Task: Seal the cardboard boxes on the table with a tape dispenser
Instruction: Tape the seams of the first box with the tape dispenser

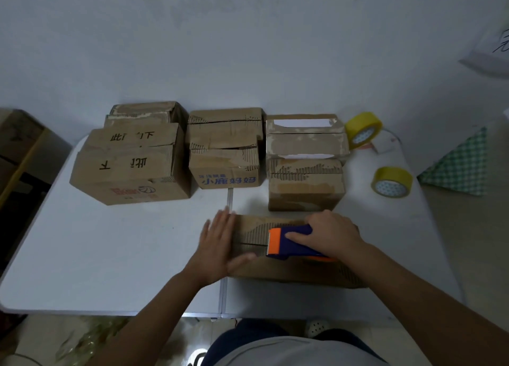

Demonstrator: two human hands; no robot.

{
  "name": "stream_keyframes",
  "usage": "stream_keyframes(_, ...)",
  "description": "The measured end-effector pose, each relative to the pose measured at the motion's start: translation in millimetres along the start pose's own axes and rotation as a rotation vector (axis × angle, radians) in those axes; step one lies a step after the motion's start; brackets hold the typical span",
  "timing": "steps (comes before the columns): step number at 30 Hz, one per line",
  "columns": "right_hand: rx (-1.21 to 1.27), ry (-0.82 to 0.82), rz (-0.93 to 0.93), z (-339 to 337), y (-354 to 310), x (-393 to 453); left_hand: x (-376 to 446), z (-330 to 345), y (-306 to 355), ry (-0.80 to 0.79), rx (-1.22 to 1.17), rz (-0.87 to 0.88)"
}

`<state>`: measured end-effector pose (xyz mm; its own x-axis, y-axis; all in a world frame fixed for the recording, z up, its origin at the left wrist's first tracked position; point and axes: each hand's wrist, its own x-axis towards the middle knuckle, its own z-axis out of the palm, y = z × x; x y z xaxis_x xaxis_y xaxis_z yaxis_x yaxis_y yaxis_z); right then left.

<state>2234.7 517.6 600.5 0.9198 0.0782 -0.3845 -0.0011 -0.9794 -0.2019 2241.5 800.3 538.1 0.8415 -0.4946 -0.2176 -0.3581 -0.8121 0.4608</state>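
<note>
The right hand (329,235) hides much of the near box (286,269), its grip curled round the blue-and-orange tape dispenser (292,243) lying on the box top; the tape roll itself is hard to make out. The left hand (217,246) lies flat, fingers straight, against the box's left end, holding nothing. The box sits near the counter (124,255) front edge. Behind stand more boxes (223,148); two yellow tape rolls (392,182) lie far right. Bare counter lies to the left.

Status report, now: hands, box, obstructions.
Left hand flat against near box end. Right hand gripping tape dispenser on its top seam. Nothing in the way.
</note>
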Motion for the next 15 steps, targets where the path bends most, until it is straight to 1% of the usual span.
stream_keyframes(1, -0.003, -0.009, 0.005, -1.2, -0.7, 0.0, 6.1, -1.0, 5.0, -0.047, 0.129, 0.137)
stream_keyframes(2, -0.004, -0.020, 0.012, -2.4, -1.2, 0.0, 12.2, -0.7, 9.0, -0.100, 0.233, 0.236)
stream_keyframes(3, -0.005, -0.032, 0.018, -3.4, -1.3, -0.1, 18.2, 0.0, 11.0, -0.138, 0.305, 0.295)
stream_keyframes(4, -0.006, -0.039, 0.021, -4.3, -1.4, 0.0, 23.4, 0.3, 11.4, -0.160, 0.351, 0.317)
stream_keyframes(6, -0.007, -0.045, 0.022, -6.4, -2.8, -0.2, 28.9, -1.3, 8.2, -0.169, 0.396, 0.328)
stream_keyframes(10, -0.022, -0.056, 0.000, -9.8, -19.9, 3.6, 28.1, -11.4, -9.7, -0.136, 0.386, 0.352)
stream_keyframes(15, 0.011, -0.042, -0.001, -8.5, -68.6, 23.6, 28.9, -43.7, -54.6, -0.198, 0.394, 0.313)
